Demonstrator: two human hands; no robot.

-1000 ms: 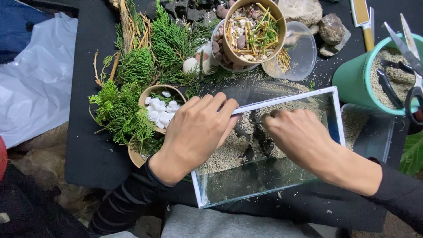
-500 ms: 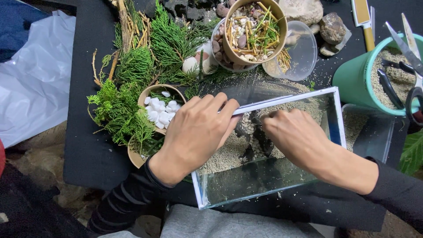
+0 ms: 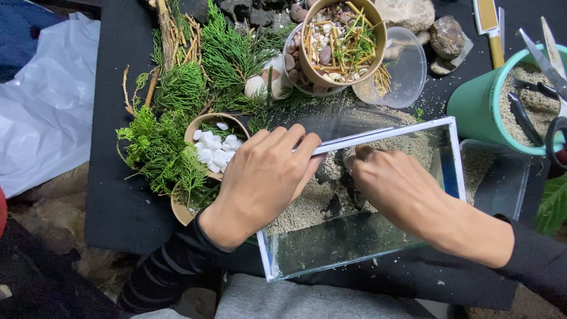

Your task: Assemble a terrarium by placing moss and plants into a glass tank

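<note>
Here, the glass tank (image 3: 455, 159) lay at the centre of the black mat (image 3: 112, 201), holding sandy gravel (image 3: 307, 204) and a few dark stones (image 3: 342, 195). The left hand (image 3: 263, 177) rested over the tank's far-left rim, fingers curled and touching the white edge, gripping nothing that showed. The right hand (image 3: 396, 189) reached inside the tank, its fingertips bent down into the gravel; whether they pinched anything could not be told. Neither hand had moved noticeably from half a second before. Left of the tank sat a small bowl of white pebbles (image 3: 215, 147) amid green cypress sprigs (image 3: 159, 147). Beyond the tank stood a bowl of mixed stones and twigs (image 3: 339, 38); right of it, a green bucket of sand (image 3: 478, 106) with scissors (image 3: 552, 77).
</note>
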